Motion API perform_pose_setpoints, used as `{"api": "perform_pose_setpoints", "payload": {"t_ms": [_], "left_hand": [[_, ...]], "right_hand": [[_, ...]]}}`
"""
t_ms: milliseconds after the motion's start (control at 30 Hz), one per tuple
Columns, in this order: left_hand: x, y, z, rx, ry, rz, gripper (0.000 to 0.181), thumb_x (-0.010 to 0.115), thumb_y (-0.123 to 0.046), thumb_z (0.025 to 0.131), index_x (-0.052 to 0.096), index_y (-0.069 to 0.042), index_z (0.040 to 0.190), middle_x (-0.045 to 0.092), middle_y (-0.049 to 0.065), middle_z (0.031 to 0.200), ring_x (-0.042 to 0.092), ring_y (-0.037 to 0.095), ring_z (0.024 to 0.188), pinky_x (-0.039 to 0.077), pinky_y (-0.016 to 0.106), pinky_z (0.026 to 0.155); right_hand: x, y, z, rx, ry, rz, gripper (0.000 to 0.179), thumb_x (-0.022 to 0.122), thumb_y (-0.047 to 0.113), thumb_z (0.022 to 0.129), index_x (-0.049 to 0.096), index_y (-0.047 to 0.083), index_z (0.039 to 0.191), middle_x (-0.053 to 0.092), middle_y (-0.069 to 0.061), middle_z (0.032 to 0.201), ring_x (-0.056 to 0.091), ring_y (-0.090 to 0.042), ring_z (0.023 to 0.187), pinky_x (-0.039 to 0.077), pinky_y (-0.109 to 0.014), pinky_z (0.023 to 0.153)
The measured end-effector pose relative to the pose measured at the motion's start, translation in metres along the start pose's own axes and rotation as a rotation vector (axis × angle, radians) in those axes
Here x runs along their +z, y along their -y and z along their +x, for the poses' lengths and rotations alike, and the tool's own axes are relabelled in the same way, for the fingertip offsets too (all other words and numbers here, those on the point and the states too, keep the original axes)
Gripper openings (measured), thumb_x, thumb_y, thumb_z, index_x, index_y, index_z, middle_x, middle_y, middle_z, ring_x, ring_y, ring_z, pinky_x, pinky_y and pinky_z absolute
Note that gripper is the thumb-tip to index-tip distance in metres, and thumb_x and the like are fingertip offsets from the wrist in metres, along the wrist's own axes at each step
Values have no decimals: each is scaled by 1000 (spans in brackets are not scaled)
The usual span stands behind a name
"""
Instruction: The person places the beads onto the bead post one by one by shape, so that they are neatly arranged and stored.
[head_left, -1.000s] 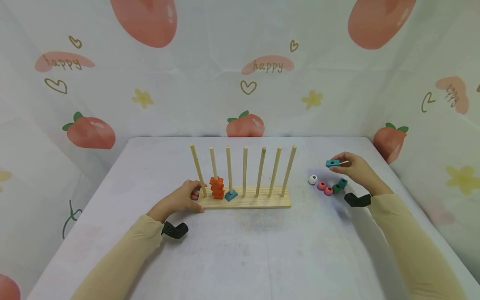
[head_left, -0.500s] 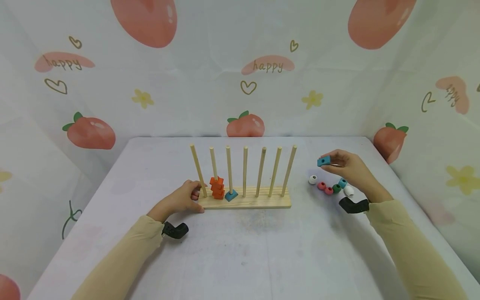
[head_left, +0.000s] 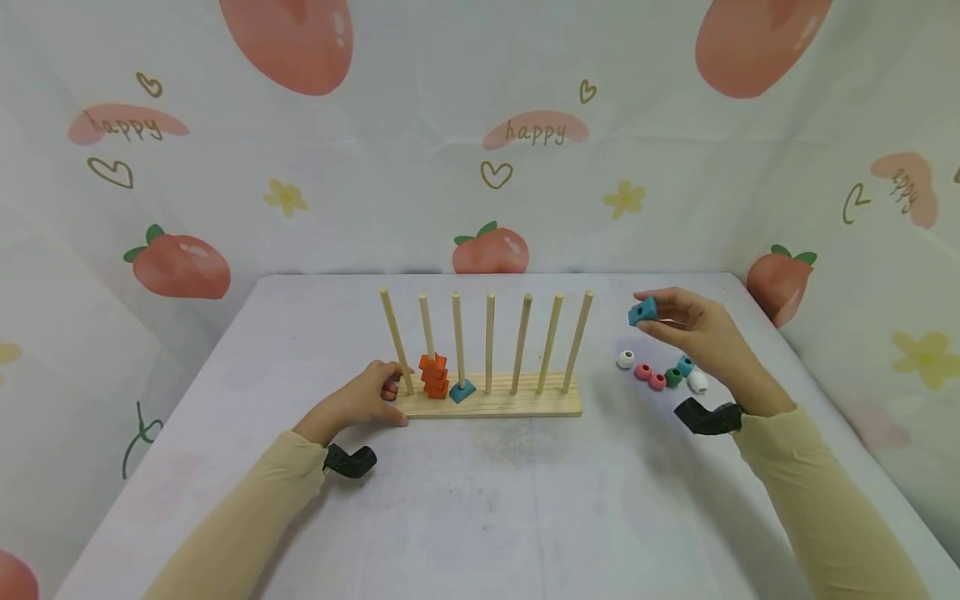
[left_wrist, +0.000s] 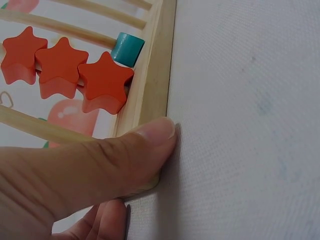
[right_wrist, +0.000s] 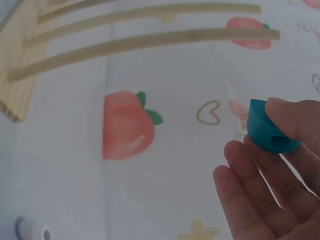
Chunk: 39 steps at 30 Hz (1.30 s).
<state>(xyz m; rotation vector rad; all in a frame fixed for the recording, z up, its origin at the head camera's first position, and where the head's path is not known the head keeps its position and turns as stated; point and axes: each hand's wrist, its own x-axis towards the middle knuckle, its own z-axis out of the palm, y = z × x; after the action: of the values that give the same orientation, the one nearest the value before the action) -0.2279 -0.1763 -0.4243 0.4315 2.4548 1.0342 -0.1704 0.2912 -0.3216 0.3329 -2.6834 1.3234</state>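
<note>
My left hand (head_left: 363,396) grips the left end of a wooden peg board (head_left: 517,407), thumb on the front edge and fingers behind. Several upright pegs stand on the board. Star-shaped orange beads (left_wrist: 106,82) are stacked on the second peg from the left. One teal bead (left_wrist: 128,50) sits at the foot of the third peg. To the right of the board and above the table, my right hand (head_left: 697,327) pinches a teal bead (right_wrist: 265,130) between thumb and fingers. This bead has a curved side, a flat side and a hole.
Below my right hand lie loose beads: a white one (head_left: 626,359), two pink ones (head_left: 642,372), a green one (head_left: 673,377), a teal one (head_left: 685,365) and another white one (head_left: 697,382). A printed cloth (head_left: 420,200) hangs behind the table.
My right hand has moved left and slightly up with the teal bead, which has turned in the fingers. The second white bead has come into sight. My left hand stays put.
</note>
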Motion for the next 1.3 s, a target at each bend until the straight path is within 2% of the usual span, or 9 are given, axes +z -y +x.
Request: {"api": "perform_pose_setpoints", "payload": {"t_ms": [100, 233, 533, 700, 833, 933, 1167, 1300], "left_hand": [[0, 0, 0, -2, 1, 2, 75, 86, -7, 69, 46, 7, 130, 41, 15, 110, 43, 24, 98, 42, 35, 86], [0, -1, 0, -6, 1, 3, 75, 86, -7, 69, 45, 7, 131, 41, 15, 110, 44, 24, 98, 42, 35, 86], [0, -1, 1, -4, 1, -6, 75, 86, -7, 69, 47, 4, 132, 41, 15, 110, 43, 24, 98, 41, 34, 85], [-1, -1, 0, 21, 2, 7, 72, 86, -6, 69, 49, 5, 129, 41, 16, 109, 45, 24, 98, 43, 35, 86], [-2, -1, 0, 36, 4, 3, 71, 86, -5, 68, 50, 5, 128, 41, 17, 109, 46, 25, 98, 44, 36, 87], [-2, -1, -1, 28, 5, 2, 71, 86, -6, 68, 50, 4, 129, 41, 16, 109, 46, 25, 98, 43, 33, 86], [-1, -1, 0, 43, 7, 4, 71, 87, -6, 68, 50, 5, 128, 41, 17, 108, 46, 24, 97, 44, 35, 86], [-1, 0, 0, 41, 5, 5, 71, 86, -6, 68, 50, 4, 128, 41, 17, 109, 46, 25, 98, 44, 37, 88]], "right_hand": [[1, 8, -1, -62, -30, 57, 36, 68, 13, 90, 57, 6, 124, 66, 19, 99, 64, 5, 92, 51, -13, 77], [1, 18, -4, -159, -30, 143, 32, 68, 6, 89, 52, 3, 116, 68, 17, 97, 66, 1, 89, 52, -14, 76], [7, 45, -8, -256, -66, 216, 34, 66, -8, 86, 60, 2, 118, 66, 12, 99, 66, -2, 91, 52, -15, 79], [14, 60, -5, -389, -31, 356, 35, 65, -12, 84, 62, -6, 118, 67, 5, 104, 66, -6, 92, 52, -19, 83], [20, 70, -1, -478, -1, 377, 36, 66, -15, 82, 61, -10, 117, 67, 2, 107, 67, -9, 93, 54, -22, 81], [25, 78, 2, -494, -12, 346, 36, 67, -13, 81, 61, -10, 116, 66, 2, 106, 66, -10, 93, 54, -23, 79], [34, 94, 11, -519, -11, 424, 32, 67, -14, 81, 60, -13, 113, 66, -1, 105, 65, -13, 92, 55, -26, 81], [40, 101, 14, -515, -14, 404, 32, 68, -12, 82, 61, -12, 112, 64, -1, 105, 64, -12, 93, 55, -26, 81]]}}
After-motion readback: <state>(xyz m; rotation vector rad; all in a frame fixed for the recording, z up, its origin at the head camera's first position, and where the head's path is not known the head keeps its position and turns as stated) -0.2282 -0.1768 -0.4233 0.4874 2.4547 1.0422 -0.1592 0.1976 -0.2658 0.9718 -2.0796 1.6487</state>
